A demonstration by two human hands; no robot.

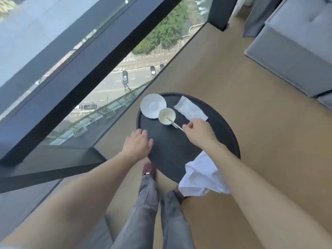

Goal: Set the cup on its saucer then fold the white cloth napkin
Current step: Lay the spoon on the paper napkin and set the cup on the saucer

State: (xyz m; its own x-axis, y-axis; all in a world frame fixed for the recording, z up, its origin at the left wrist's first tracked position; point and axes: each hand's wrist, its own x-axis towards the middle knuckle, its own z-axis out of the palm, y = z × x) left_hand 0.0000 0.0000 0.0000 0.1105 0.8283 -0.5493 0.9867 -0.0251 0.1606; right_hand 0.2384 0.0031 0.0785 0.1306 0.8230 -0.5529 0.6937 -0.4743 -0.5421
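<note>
Head cam, looking steeply down, table [167, 151] near

Right forearm [239, 169] covers part of the white cloth napkin [197, 177] and the near right rim of the table [231, 130]. Spoon [175, 124]: handle end hidden inside the right hand [196, 131] grip, bowl end blurred in the cup [166, 115]. Cup contents unreadable, just pale. Left hand [137, 143] hides the table's near left edge; contact unclear. Sofa [294, 51] cut off by the right edge.
</note>
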